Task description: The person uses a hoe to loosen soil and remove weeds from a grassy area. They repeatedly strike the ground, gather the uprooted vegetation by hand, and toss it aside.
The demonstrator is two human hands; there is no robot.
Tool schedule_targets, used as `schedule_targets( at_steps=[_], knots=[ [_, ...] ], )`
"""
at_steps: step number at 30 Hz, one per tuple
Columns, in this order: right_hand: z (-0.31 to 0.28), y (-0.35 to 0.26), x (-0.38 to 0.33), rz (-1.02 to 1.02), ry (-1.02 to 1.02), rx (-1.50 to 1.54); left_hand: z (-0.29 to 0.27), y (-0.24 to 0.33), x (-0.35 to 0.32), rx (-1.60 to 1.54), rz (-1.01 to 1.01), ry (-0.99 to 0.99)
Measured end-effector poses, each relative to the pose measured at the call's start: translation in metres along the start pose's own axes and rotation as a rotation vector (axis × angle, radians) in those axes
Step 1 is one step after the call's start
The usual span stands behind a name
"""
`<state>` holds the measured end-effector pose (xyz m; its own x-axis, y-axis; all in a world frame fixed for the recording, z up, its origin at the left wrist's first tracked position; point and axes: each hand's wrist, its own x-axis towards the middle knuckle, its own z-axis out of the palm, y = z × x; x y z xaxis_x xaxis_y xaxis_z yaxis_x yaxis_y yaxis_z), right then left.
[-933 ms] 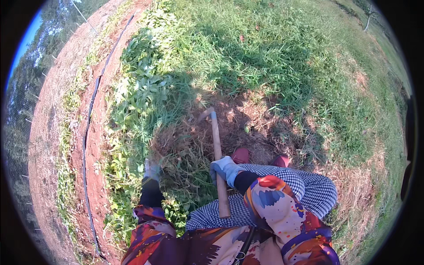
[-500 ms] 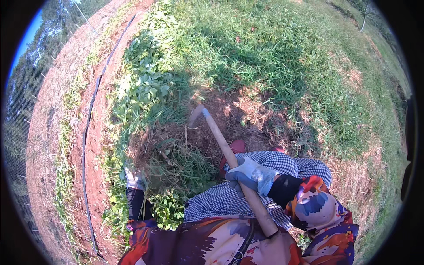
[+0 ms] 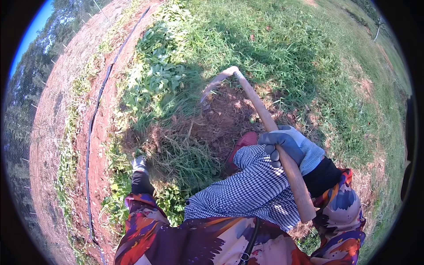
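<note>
My right hand (image 3: 293, 148), in a grey-blue work glove, is closed round the wooden handle of a sickle (image 3: 258, 104). The sickle's curved metal blade is raised over bare brown soil (image 3: 223, 112), its tip pointing down and to the left. At the left, my gloved left hand (image 3: 139, 164) is low beside a heap of cut grass and weeds (image 3: 183, 161). Its fingers are small and partly hidden there, so whether they grip anything does not show. My checked trousers (image 3: 247, 181) and a red shoe (image 3: 245, 141) are just behind the soil patch.
Leafy green plants (image 3: 161, 66) grow in a row ahead and to the left. Beyond them a black hose (image 3: 95, 110) runs along red soil, with a mesh fence (image 3: 26, 128) farther left. Tall grass (image 3: 282, 62) spreads ahead and to the right.
My right hand has lifted the sickle up and to the right, away from the ground. My left hand has come further into view beside the heap, with its forearm reaching forward.
</note>
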<state>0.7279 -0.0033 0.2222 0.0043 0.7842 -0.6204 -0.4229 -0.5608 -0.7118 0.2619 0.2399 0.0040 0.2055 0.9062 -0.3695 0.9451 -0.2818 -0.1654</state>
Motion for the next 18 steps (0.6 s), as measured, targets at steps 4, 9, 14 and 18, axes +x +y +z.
schedule_targets(
  at_steps=[4, 9, 14, 18],
  knots=[
    [0.003, -0.043, -0.03, -0.117, 0.189, -0.103, 0.047, -0.089, 0.039, -0.109, -0.067, 0.331],
    [-0.031, -0.064, -0.052, -0.122, 0.439, -0.061, 0.007, -0.08, 0.045, -0.261, -0.181, 0.353],
    [-0.08, -0.05, -0.027, -0.112, 0.539, 0.044, 0.016, -0.119, 0.059, -1.471, -0.529, 0.386],
    [-0.102, -0.036, -0.036, -0.07, 0.603, 0.088, 0.081, -0.084, 0.054, -1.278, -0.724, 0.299]
  ],
)
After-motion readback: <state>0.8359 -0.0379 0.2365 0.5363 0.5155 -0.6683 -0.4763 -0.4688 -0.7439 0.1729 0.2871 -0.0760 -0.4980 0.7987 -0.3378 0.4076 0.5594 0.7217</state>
